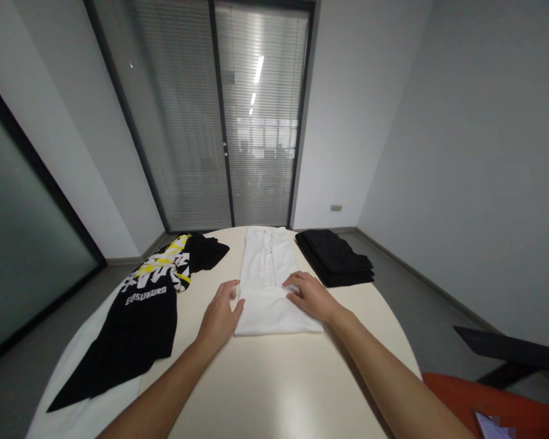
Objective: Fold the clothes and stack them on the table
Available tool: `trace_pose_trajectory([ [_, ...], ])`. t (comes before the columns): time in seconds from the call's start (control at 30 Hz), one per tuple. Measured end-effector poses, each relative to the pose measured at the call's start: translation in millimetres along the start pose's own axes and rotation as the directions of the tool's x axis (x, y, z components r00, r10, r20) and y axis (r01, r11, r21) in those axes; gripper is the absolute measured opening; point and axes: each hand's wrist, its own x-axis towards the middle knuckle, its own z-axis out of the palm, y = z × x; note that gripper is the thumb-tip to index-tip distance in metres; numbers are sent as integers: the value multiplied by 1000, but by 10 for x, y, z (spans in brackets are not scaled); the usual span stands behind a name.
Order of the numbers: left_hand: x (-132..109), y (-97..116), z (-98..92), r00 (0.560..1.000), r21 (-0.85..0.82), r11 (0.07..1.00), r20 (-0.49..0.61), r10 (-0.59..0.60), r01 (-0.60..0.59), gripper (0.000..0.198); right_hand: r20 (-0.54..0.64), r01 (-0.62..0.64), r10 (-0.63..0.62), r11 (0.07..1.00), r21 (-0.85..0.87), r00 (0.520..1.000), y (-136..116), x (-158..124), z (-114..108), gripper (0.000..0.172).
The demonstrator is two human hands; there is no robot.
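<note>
A white garment (274, 314) lies in a long narrow strip down the middle of the round table, its near end folded over into a flat band. At the band's left edge is my left hand (218, 314), thumb and fingers apart around its corner. My right hand (312, 297) rests on the right side of the fold, fingers bent, with a gap between thumb and forefinger. Neither hand shows a firm grip on the cloth. Part of the garment's right edge is hidden under my right hand and wrist.
Left on the table (256, 378) lies a black printed T-shirt (139, 323) with yellow and white patterns, over white cloth (91, 326). Folded black clothes (333, 259) are stacked at the back right. A red chair (462, 396) with a black armrest (507, 349) stands at lower right.
</note>
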Motion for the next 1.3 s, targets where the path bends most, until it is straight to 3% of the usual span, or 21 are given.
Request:
trace_pose_trajectory([
  [0.07, -27, 127, -101, 989, 70, 987, 42, 144, -147, 32, 10, 16, -16, 999, -28, 1000, -78, -14, -68, 17],
  [0.1, -44, 198, -156, 964, 80, 967, 134, 229, -240, 29, 39, 14, -13, 1000, -12, 999, -123, -28, -106, 15],
  [0.17, -83, 328, -247, 842, 55, 902, 386, 376, -428, 25, 167, 2, -12, 998, 61, 986, -211, -67, -167, 20],
  [0.23, -117, 416, -291, 731, 64, 841, 533, 426, -538, 23, 332, -23, -18, 993, 118, 943, -287, -109, -191, 35],
  [0.3, -135, 453, -290, 703, 130, 805, 580, 412, -579, 17, 420, -36, -9, 994, 99, 908, -349, -139, -182, 49],
  [0.4, -128, 443, -257, 709, 201, 786, 597, 374, -585, 13, 424, -12, 6, 1000, 12, 906, -423, -146, -164, 41],
  [0.5, -109, 433, -257, 729, 214, 809, 597, 335, -547, 18, 421, 11, -5, 1000, -13, 907, -476, -132, -191, 23],
  [0.6, -108, 474, -313, 758, 199, 855, 586, 288, -478, 18, 434, 6, -12, 1000, 15, 901, -506, -135, -218, 15],
  [0.67, -118, 525, -378, 757, 163, 890, 603, 252, -426, 17, 487, -23, -16, 997, 74, 873, -523, -149, -206, 15],
  [0.73, -134, 575, -451, 729, 106, 929, 653, 205, -355, 15, 585, -90, -19, 984, 157, 811, -548, -169, -167, 19],
  [0.8, -152, 608, -514, 651, 48, 972, 750, 117, -230, 16, 696, -184, -24, 957, 223, 718, -588, -191, -114, 27],
  [0.93, -185, 628, -562, 412, 35, 998, 909, -57, 61, 22, 841, -332, -41, 907, 258, 540, -703, -226, -39, 44],
  [1.0, -186, 632, -559, 366, 35, 993, 928, -76, 116, 26, 868, -372, -42, 892, 256, 495, -761, -236, -39, 48],
  [1.07, -168, 635, -557, 374, 16, 993, 926, -60, 120, 25, 880, -411, -49, 871, 269, 472, -799, -239, -60, 48],
  [1.1, -151, 634, -561, 410, 2, 995, 911, -42, 99, 25, 884, -430, -61, 857, 284, 463, -805, -238, -77, 47],
  [1.17, -110, 621, -574, 549, -2, 1000, 836, -1, 4, 25, 879, -449, -87, 833, 322, 469, -780, -229, -119, 46],
  [1.23, -70, 590, -593, 696, 60, 991, 717, 38, -116, 28, 836, -412, -72, 844, 342, 544, -704, -216, -171, 44],
  [1.3, -41, 550, -610, 764, 149, 970, 643, 50, -190, 31, 733, -323, -17, 890, 321, 680, -592, -203, -233, 41],
])
